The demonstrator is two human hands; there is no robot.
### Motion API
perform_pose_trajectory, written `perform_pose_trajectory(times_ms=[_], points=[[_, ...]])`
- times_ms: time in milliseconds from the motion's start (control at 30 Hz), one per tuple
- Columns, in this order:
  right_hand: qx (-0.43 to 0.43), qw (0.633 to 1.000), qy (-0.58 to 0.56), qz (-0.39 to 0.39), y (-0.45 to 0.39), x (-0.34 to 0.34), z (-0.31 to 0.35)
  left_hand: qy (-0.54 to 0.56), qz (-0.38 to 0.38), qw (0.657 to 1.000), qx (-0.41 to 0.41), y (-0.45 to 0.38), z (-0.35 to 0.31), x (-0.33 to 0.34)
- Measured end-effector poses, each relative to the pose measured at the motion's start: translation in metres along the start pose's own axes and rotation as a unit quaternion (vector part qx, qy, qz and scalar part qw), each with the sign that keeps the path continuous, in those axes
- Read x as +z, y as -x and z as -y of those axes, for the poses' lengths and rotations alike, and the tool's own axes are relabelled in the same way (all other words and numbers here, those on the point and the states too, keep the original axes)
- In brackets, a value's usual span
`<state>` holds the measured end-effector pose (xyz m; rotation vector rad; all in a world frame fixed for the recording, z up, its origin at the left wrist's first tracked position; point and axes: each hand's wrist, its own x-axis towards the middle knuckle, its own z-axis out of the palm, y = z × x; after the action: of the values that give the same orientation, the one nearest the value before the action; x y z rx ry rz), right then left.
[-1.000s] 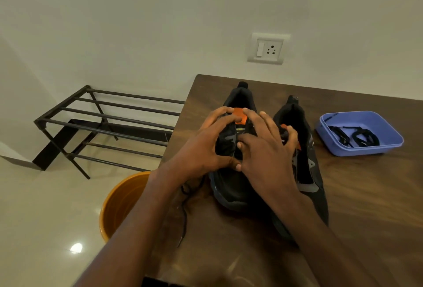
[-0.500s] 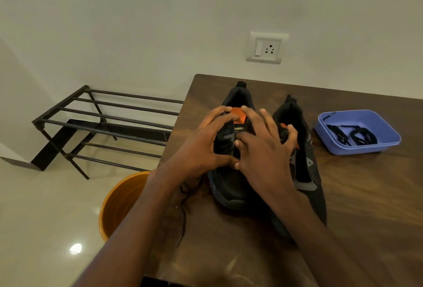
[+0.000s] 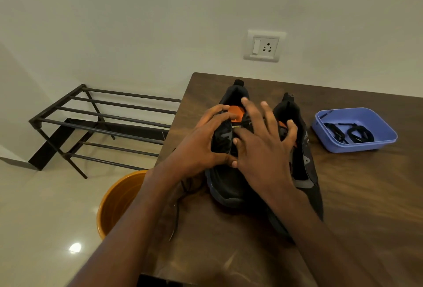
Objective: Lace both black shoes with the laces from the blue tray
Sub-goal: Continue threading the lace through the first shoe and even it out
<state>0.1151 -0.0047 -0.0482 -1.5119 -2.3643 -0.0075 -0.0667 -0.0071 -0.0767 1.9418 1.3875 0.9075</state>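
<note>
Head camera, looking down at a brown table (image 3: 343, 195): we work at the tongue of the left shoe (image 3: 225, 186), one of two black shoes standing side by side. Our left hand (image 3: 201, 149) grips the shoe's side flap, fingers curled over its top edge and thumb beneath. Our right hand (image 3: 263, 147) lies across the eyelets with fingers spread wide — its thumb tip presses near the tongue, though we cannot tell whether it pinches a lace. One thin black lace (image 3: 176, 215) trails off the table's left edge. More laces (image 3: 348, 133) lie coiled in the blue tray (image 3: 386, 135), well apart on the right. We judge the job early — the right shoe (image 3: 302, 156) shows no lace.
</note>
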Motion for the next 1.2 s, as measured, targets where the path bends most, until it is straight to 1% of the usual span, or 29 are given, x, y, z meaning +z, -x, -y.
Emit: perform_pose_trajectory(times_ms=[33, 67, 100, 133, 200, 233, 267, 300, 400, 467, 500, 667, 767, 833, 867, 900, 967, 1000, 1033, 1067, 1100, 1200], points=[[0.006, 1.0, -0.008, 0.01, 0.0, 0.002, 0.001, -0.001, 0.0, 1.0, 0.0, 0.0, 0.0, 0.0], [0.012, 1.0, -0.024, -0.004, 0.0, 0.004, 0.001, -0.001, 0.001, 1.0, -0.002, 0.0, 0.001, 0.0], [0.022, 0.998, -0.043, -0.042, 0.001, 0.004, 0.0, 0.0, 0.002, 1.0, -0.003, 0.0, 0.001, 0.0], [0.038, 0.992, -0.067, -0.098, 0.002, 0.002, -0.003, 0.0, 0.003, 1.0, -0.006, 0.0, 0.001, 0.0], [0.081, 0.964, -0.104, -0.231, 0.004, -0.006, -0.014, 0.002, 0.005, 1.0, -0.013, -0.001, 0.001, 0.0], [0.095, 0.949, -0.103, -0.281, 0.005, -0.011, -0.019, 0.003, 0.006, 1.0, -0.016, -0.001, 0.0, 0.0], [0.098, 0.943, -0.091, -0.303, 0.005, -0.015, -0.023, 0.003, 0.005, 1.0, -0.016, -0.001, 0.0, -0.001], [0.094, 0.949, -0.073, -0.291, 0.004, -0.018, -0.025, 0.003, 0.005, 1.0, -0.015, -0.001, 0.0, 0.0], [0.052, 0.987, -0.034, -0.148, 0.003, -0.01, -0.016, 0.002, 0.002, 1.0, -0.011, 0.0, 0.0, 0.0], [0.027, 0.996, -0.022, -0.079, 0.002, 0.001, -0.008, 0.001, 0.001, 1.0, -0.008, 0.0, 0.001, 0.0], [0.024, 0.998, -0.021, -0.062, 0.001, 0.004, -0.005, -0.001, 0.0, 1.0, -0.006, 0.0, 0.002, 0.0], [0.021, 0.997, -0.023, -0.072, -0.003, 0.007, -0.005, -0.005, -0.001, 1.0, 0.003, 0.0, 0.002, 0.001], [0.014, 0.999, -0.024, -0.046, -0.003, 0.007, -0.003, -0.004, 0.0, 1.0, 0.004, 0.0, 0.001, 0.001], [0.018, 0.997, -0.036, -0.062, -0.002, 0.008, -0.002, -0.003, 0.0, 1.0, 0.001, 0.0, 0.001, 0.001], [0.031, 0.994, -0.051, -0.095, -0.001, 0.006, -0.003, -0.004, -0.001, 1.0, -0.001, 0.0, 0.002, 0.001], [0.055, 0.985, -0.075, -0.144, 0.001, 0.003, -0.005, -0.004, -0.001, 1.0, -0.003, 0.0, 0.002, 0.001], [0.111, 0.951, -0.115, -0.264, 0.003, -0.008, -0.017, -0.004, 0.001, 1.0, -0.006, -0.001, 0.001, 0.001], [0.128, 0.936, -0.118, -0.307, 0.003, -0.014, -0.025, -0.004, 0.001, 1.0, -0.007, -0.001, 0.002, 0.0], [0.137, 0.931, -0.111, -0.321, 0.003, -0.019, -0.032, -0.003, 0.001, 1.0, -0.008, -0.001, 0.002, 0.0], [0.137, 0.938, -0.097, -0.305, 0.003, -0.023, -0.037, -0.001, 0.002, 1.0, -0.009, -0.001, 0.002, 0.0], [0.128, 0.951, -0.081, -0.27, 0.003, -0.024, -0.037, 0.001, 0.002, 1.0, -0.01, -0.001, 0.002, 0.0], [0.032, 0.987, -0.051, -0.147, 0.004, -0.015, -0.02, 0.0, -0.002, 1.0, -0.006, -0.001, 0.002, 0.001]])
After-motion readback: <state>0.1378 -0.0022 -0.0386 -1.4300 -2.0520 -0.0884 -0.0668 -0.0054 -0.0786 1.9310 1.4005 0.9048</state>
